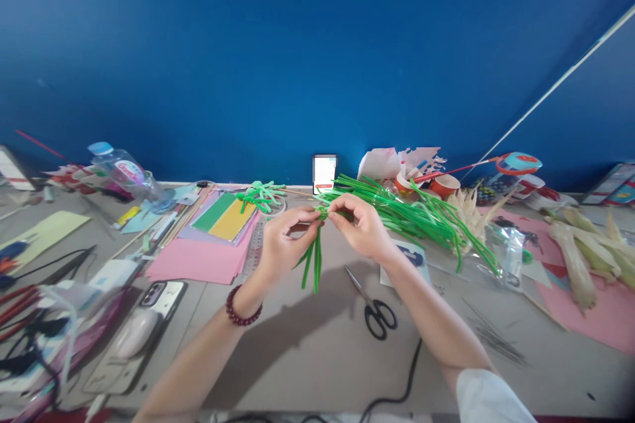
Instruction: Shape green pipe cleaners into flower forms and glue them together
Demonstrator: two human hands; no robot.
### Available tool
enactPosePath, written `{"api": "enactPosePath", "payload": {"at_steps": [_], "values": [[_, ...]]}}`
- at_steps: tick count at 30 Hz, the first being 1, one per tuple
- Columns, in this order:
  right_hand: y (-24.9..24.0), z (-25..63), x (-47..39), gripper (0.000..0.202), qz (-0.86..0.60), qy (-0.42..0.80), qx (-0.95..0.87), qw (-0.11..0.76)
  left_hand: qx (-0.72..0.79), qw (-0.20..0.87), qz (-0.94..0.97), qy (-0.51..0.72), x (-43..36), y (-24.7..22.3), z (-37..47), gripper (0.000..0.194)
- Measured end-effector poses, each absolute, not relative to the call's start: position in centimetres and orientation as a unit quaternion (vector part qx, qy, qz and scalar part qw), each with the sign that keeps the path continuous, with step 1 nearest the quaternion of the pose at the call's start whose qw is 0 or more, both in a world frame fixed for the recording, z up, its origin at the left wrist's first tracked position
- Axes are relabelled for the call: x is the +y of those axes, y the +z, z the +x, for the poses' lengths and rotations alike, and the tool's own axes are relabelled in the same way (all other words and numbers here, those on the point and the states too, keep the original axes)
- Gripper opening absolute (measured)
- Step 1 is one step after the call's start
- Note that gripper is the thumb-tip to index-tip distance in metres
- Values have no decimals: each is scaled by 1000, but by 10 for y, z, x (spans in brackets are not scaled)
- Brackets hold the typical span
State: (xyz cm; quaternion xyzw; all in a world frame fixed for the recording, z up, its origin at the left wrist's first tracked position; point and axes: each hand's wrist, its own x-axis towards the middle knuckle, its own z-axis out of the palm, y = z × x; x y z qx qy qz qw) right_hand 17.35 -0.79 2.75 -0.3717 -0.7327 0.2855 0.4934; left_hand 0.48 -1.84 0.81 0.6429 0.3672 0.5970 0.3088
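Both hands meet above the middle of the table at a small piece made of green pipe cleaners (317,258). My left hand (290,238), with a dark red bead bracelet at the wrist, pinches its knotted top from the left. From the right, my right hand (361,228) has thumb and forefinger closed on the same top. Several green stems hang down below the fingers. Black-handled scissors (380,317) lie on the table beneath my right forearm. Behind my right hand spreads a bundle of green pipe cleaners (407,211).
A lit phone (325,174) leans upright against the blue wall. Pink paper (203,261), a twisted green piece (262,195), a bottle (124,168) and another phone (169,297) are left. Corn husks (575,264) and red cups (444,185) are right. A black cable (409,377) runs near the front edge.
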Motion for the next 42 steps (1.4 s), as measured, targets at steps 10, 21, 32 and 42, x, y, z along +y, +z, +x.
{"api": "enactPosePath", "payload": {"at_steps": [10, 21, 32, 42], "values": [[32, 179, -8, 12, -357, 258, -749, 495, 368, 481, 534, 590, -13, 10, 4, 17], [32, 177, -11, 20, -361, 334, -712, 502, 334, 652, 408, 545, -11, 19, 2, 23], [33, 177, -11, 12, -352, 326, -729, 487, 323, 650, 428, 538, -13, 18, 3, 21], [37, 181, -13, 13, -356, 326, -737, 473, 316, 653, 421, 544, -9, 14, 3, 21]]}}
